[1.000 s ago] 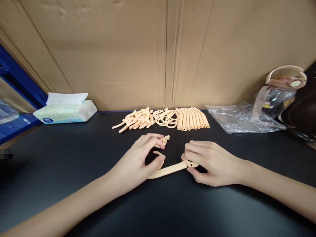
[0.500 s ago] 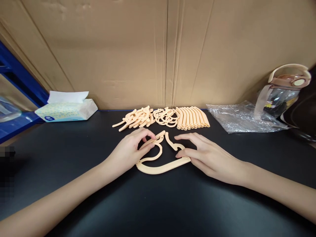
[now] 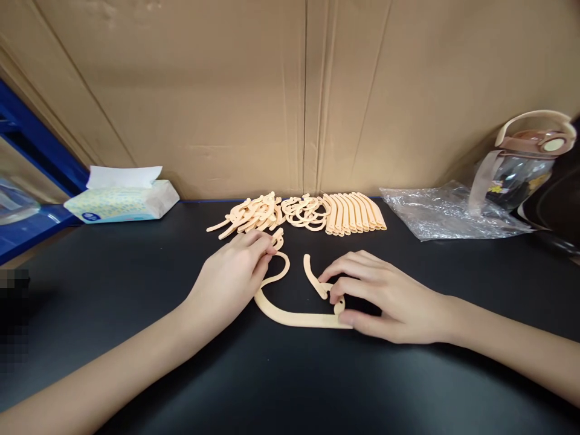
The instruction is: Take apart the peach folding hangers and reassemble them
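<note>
On the black table, my left hand (image 3: pixel 235 269) is closed with its fingertips pinching a beige plastic hanger arm (image 3: pixel 280 232), mostly hidden under the fingers. A beige hook (image 3: pixel 286 266) curls out just below those fingertips. Below it lies a long curved hanger arm (image 3: pixel 299 319), its left end by my left hand. My right hand (image 3: pixel 380 299) has its fingers bent over a short hanger piece with a hole (image 3: pixel 339 305), its thumb at the long arm's right end. Next to my right fingertips is a thin curved strip (image 3: pixel 312 272); whether it joins the short piece I cannot tell.
Along the back lie a heap of beige arms (image 3: pixel 254 212), a pile of hooks (image 3: pixel 304 211) and a neat row of curved arms (image 3: pixel 353 214). A tissue pack (image 3: pixel 122 202) stands left. A clear plastic bag (image 3: pixel 435 208) and a bottle (image 3: pixel 521 175) are at right.
My left hand has moved slightly left and away from me with its piece. The right hand has come lower, shifting the long arm's right end and the short pieces toward me.
</note>
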{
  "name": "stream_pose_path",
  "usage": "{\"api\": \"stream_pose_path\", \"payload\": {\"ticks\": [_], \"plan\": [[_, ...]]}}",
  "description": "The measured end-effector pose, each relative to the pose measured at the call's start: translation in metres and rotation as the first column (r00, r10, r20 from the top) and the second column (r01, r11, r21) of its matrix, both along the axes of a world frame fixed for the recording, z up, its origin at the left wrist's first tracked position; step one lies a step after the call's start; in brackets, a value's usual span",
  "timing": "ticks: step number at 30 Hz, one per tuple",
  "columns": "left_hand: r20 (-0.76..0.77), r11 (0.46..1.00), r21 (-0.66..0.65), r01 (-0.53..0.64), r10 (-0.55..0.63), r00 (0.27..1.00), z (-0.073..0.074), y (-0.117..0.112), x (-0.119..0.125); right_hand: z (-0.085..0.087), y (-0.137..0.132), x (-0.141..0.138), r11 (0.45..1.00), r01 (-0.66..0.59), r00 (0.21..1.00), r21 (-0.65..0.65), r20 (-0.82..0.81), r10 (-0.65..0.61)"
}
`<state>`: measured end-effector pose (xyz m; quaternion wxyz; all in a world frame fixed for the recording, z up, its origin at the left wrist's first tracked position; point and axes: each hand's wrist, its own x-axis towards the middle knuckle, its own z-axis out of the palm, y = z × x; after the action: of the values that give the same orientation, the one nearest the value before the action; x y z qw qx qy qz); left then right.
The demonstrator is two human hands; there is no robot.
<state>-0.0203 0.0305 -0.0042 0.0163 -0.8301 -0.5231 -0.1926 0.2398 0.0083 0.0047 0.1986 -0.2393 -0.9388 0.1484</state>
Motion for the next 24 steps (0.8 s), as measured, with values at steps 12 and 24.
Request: {"api": "stream_pose_path", "payload": {"ticks": [12,24], "plan": [[0.011,0.999,0.008,0.035,-0.035,0.999,0.0015,0.0025,-0.0023,-0.0042,-0.0102,-0.0068,0.994,-0.111,0.992,-0.008,-0.063,0.111],[0.174,0.954,-0.079,0.290,-0.273,0.946,-0.0014,0.0035,0.0026,-0.0068,-0.0035,-0.0018,0.996,-0.082,0.996,-0.037,-0.038,0.081]]}}
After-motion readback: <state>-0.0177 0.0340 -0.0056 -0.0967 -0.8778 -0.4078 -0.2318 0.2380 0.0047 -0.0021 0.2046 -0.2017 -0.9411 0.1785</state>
